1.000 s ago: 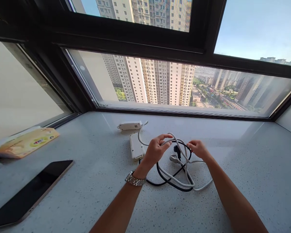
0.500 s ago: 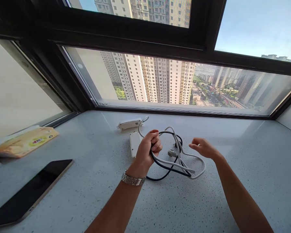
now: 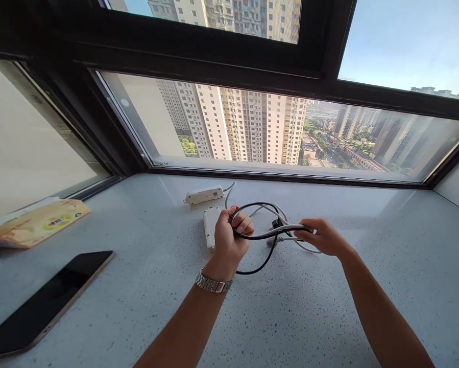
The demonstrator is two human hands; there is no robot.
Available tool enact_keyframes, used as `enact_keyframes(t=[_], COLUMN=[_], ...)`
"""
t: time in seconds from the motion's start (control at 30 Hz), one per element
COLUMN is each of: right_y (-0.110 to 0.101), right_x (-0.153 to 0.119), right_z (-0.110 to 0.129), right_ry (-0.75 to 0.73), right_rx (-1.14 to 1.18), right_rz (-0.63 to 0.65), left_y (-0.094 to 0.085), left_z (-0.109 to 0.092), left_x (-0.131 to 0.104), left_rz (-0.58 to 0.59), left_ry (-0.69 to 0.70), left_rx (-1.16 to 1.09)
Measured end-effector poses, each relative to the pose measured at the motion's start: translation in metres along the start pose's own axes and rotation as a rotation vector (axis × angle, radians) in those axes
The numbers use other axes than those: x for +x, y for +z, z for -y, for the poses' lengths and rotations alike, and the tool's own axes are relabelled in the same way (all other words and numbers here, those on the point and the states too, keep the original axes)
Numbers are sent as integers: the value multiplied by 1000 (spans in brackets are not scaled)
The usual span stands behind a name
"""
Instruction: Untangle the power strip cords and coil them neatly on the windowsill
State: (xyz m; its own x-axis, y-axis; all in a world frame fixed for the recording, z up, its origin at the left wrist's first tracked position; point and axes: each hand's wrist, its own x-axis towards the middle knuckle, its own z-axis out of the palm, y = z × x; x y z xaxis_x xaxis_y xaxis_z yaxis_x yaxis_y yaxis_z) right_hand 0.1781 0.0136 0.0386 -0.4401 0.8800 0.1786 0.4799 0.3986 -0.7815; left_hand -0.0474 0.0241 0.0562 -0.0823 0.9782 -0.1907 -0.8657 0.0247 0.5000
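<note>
My left hand [image 3: 233, 232] is closed around a black cable [image 3: 258, 271] and a white cable [image 3: 290, 227], which loop out to the right. My right hand [image 3: 323, 236] pinches the same two cables, so they run side by side between my hands. Beneath them lie a black plug [image 3: 277, 223] and a pale grey plug [image 3: 272, 243], partly covered by the loops. Just beyond my left hand rests a white power strip [image 3: 211, 225], its right part hidden by that hand. A second white power strip [image 3: 204, 195] lies behind it, with a white cord leaving its right end.
On the left of the speckled sill [image 3: 283, 322] lie a dark-screened phone or tablet [image 3: 47, 301] and a yellow tissue pack [image 3: 41, 222]. A window with a black frame [image 3: 233, 174] bounds the sill at the back.
My right hand, held apart from the cables before, now grips them. The white and black loops are lifted and drawn together between my hands.
</note>
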Motion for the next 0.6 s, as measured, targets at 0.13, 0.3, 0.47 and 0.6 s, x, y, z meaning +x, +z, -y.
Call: enact_keyframes(t=[0.13,0.3,0.47,0.6], right_y=[-3,-10,-27,-28], right_x=[-2,-7,-16,-17], right_z=[10,17,25,27], right_ry=[-46,-8,135,212], right_rx=[-35,71,320,560], right_rz=[-201,-358,-120,-182], left_y=[-1,-4,-5,-2], left_z=[2,4,3,-7], left_x=[2,-1,-1,-7], left_rz=[25,149,208,327], left_ry=[0,135,203,305], left_rx=[206,620,715,736])
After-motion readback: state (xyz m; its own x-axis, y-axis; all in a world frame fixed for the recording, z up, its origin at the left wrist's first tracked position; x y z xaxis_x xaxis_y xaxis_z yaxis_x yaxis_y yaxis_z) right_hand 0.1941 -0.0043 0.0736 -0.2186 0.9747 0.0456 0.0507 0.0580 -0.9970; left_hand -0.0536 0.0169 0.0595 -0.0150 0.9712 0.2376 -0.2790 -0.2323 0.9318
